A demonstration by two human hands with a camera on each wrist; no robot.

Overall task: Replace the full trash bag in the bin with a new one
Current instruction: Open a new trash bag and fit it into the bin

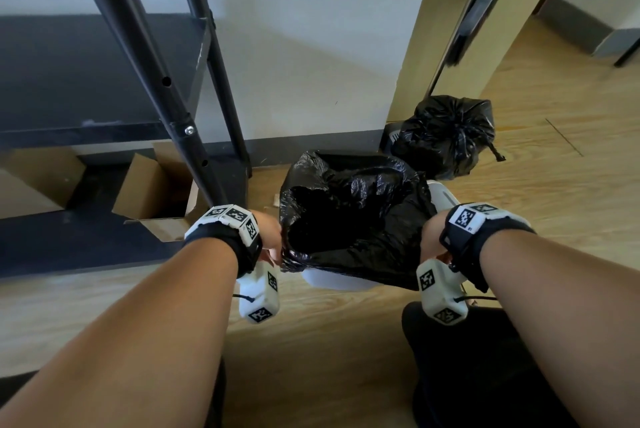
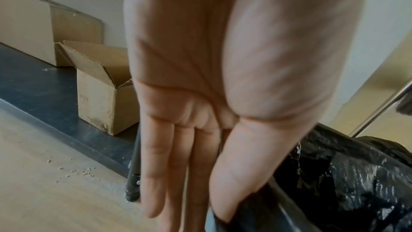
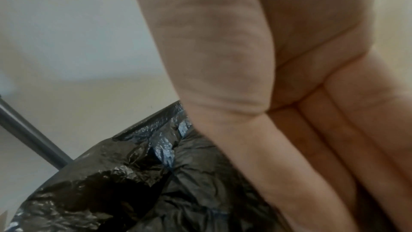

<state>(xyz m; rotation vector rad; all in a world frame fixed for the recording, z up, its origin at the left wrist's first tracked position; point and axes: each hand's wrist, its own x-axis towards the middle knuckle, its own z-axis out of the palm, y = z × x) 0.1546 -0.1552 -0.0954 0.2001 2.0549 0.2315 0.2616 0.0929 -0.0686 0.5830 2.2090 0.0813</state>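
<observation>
A new black trash bag [image 1: 353,213] lines the white bin [image 1: 332,280], with its mouth spread open and its edge folded over the rim. My left hand [image 1: 270,237] is at the bin's left rim. In the left wrist view the left hand [image 2: 189,165] has straight fingers pointing down outside the bin and its thumb pressed on the bag's edge [image 2: 345,183]. My right hand [image 1: 431,237] is at the right rim. Close up, the right hand [image 3: 289,147] lies flat with straight fingers against the bag [image 3: 156,183]. The full, tied black bag [image 1: 446,133] sits on the floor behind the bin.
A black metal shelf unit stands at the left, its leg [image 1: 194,150] close to the bin. An open cardboard box [image 1: 156,192] sits on its bottom shelf. A long-handled tool [image 1: 450,46] leans on the door frame. My dark-clothed knee [image 1: 467,358] is at the lower right.
</observation>
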